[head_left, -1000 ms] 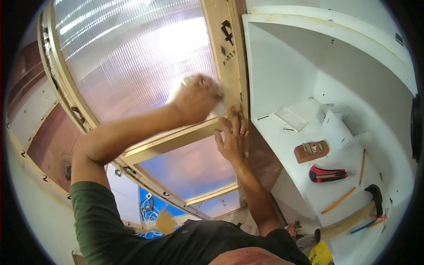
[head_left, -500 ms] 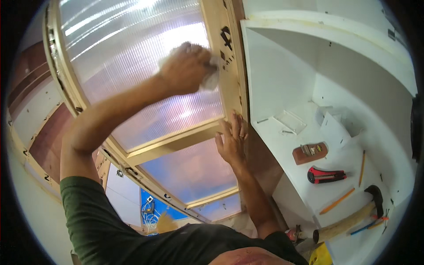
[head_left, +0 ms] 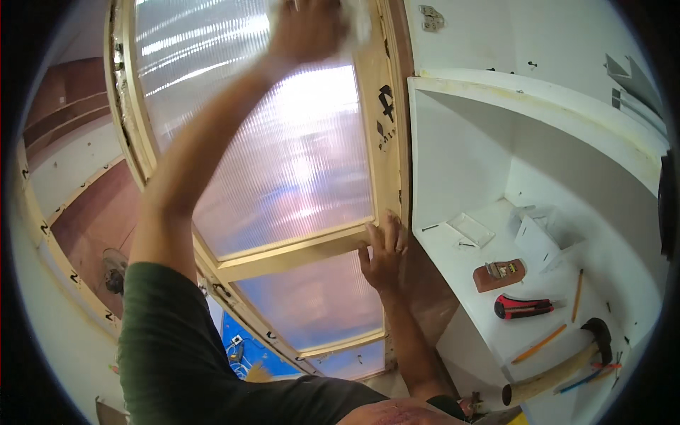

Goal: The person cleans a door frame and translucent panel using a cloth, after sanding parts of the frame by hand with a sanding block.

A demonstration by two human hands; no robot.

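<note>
A tall door of pale wood (head_left: 312, 246) with ribbed translucent panels (head_left: 312, 142) stands in front of me. At its upper part my left hand (head_left: 308, 34) is closed on a whitish rag (head_left: 359, 27), pressed against the panel near the right stile; motion blurs the rag, and its exact make cannot be told. Lower down, my right hand (head_left: 384, 251) rests with fingers stretched out on the frame, where the cross rail meets the right stile. Dark marks (head_left: 385, 103) are drawn on that stile.
To the right, a white cabinet (head_left: 460, 127) holds a block plane (head_left: 500, 274), a red and black utility knife (head_left: 523, 307), pencils (head_left: 538, 344), a hammer (head_left: 556, 372) and a clear tray (head_left: 470, 230). Shelving (head_left: 92, 191) stands left; a blue sheet with cables (head_left: 265, 348) lies below.
My left hand has moved up the panel with the rag. The view has shifted, so the door and cabinet sit lower. My right hand stays on the frame.
</note>
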